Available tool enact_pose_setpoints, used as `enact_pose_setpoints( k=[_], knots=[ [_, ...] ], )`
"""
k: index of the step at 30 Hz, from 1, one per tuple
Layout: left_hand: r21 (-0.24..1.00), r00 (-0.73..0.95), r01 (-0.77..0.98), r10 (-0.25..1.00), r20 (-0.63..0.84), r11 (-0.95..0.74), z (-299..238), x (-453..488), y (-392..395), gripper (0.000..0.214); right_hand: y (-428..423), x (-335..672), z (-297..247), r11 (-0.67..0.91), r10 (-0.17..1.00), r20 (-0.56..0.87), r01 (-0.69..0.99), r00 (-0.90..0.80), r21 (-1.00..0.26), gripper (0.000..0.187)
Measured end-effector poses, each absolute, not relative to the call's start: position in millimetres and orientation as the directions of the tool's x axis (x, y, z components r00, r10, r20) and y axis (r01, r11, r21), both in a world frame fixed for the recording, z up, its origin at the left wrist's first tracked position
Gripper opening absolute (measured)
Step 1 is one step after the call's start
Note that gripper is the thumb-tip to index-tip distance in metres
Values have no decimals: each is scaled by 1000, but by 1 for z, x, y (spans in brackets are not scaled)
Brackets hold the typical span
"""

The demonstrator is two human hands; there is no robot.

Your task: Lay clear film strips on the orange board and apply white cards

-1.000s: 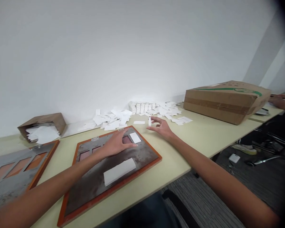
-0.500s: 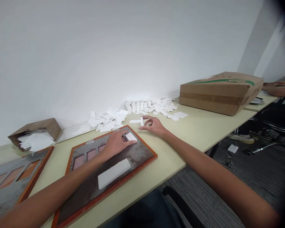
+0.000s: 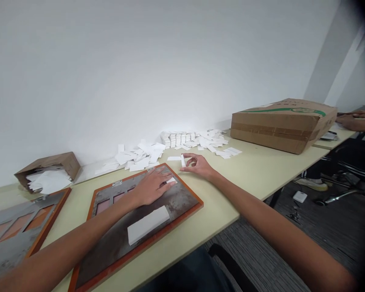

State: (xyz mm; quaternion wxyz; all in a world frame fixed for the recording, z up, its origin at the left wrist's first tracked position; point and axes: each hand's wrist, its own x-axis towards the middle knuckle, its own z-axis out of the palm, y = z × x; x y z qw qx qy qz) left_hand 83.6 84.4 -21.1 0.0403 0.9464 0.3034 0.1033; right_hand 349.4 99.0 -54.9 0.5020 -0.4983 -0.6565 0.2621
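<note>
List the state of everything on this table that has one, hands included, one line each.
Left hand: spread, partly covering a white card
Right hand: pinching a small white piece, thumb against fingers
Orange-edged board: flat, partly hidden by the left arm
White paper strip: lying on that board
Small cardboard box: open, holding white papers
Large cardboard box: taped
Loose white cards: scattered

Left forearm (image 3: 85, 235) slants forward, left hand (image 3: 152, 187) palm down, loosely spread; right forearm (image 3: 267, 221) angles inward, right hand (image 3: 200, 165) curled sideways in a fingertip pinch.
</note>
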Motion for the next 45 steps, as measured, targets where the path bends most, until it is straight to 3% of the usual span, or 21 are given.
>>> enact_pose_setpoints(
  k=[5,9,15,18,21,27,36,40,45],
  knots=[
    [89,833,523,530,157,-848,-21,76,82,58,96,346,-55,403,908,416,398,-58,-824,84],
    [160,831,515,536,146,-842,-9,68,81,58,92,341,-48,430,900,414,440,-138,-788,82],
    [477,510,603,769,385,-639,2,16,48,56,98,312,-17,542,824,303,510,-479,-668,79],
    [519,387,648,827,408,-558,-8,-23,22,52,107,288,-1,637,724,174,550,-667,-540,86],
    [487,383,677,829,408,-552,-20,-55,5,44,116,270,9,665,667,63,555,-742,-500,91],
    [504,296,709,857,423,-494,-26,-66,4,43,121,266,9,647,667,7,576,-745,-500,90],
    [547,305,696,881,361,-465,-25,-56,6,46,115,268,-4,589,700,122,472,-704,-655,89],
    [558,282,706,896,343,-436,-24,-56,8,44,109,267,-5,581,721,112,508,-684,-635,98],
    [554,276,718,903,330,-422,-26,-56,10,47,107,266,-5,589,727,137,508,-673,-629,96]
  ],
)
